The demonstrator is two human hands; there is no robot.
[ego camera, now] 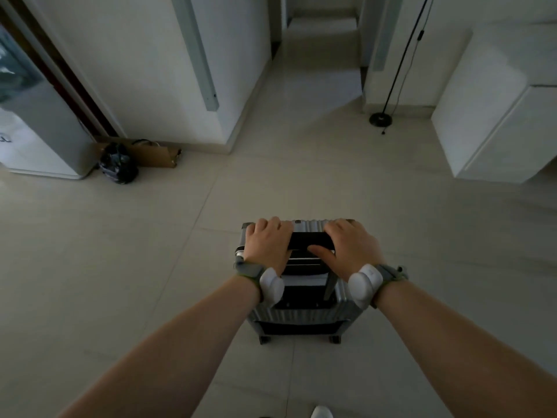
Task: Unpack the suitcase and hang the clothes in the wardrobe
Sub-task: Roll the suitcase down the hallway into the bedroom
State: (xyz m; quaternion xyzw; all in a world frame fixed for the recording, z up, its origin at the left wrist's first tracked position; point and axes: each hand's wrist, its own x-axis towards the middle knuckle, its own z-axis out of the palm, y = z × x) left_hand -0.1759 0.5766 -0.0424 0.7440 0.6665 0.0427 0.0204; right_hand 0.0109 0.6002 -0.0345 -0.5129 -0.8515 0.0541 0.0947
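A silver ribbed suitcase [304, 316] stands upright on its wheels on the tiled floor, closed, right in front of me. Its black pull handle [307, 240] is raised. My left hand [266, 242] grips the left end of that handle, fingers curled over the top. My right hand [346, 244] grips the right end, thumb tucked under the bar. Both wrists wear white sensor bands. No clothes and no wardrobe interior show in this view.
A white cabinet [488, 116] stands at the right, a floor lamp base [380, 119] near it. A hallway [319, 70] opens straight ahead between white walls. At the left are a white appliance [39, 140], a black bag [118, 164] and a cardboard piece [156, 156].
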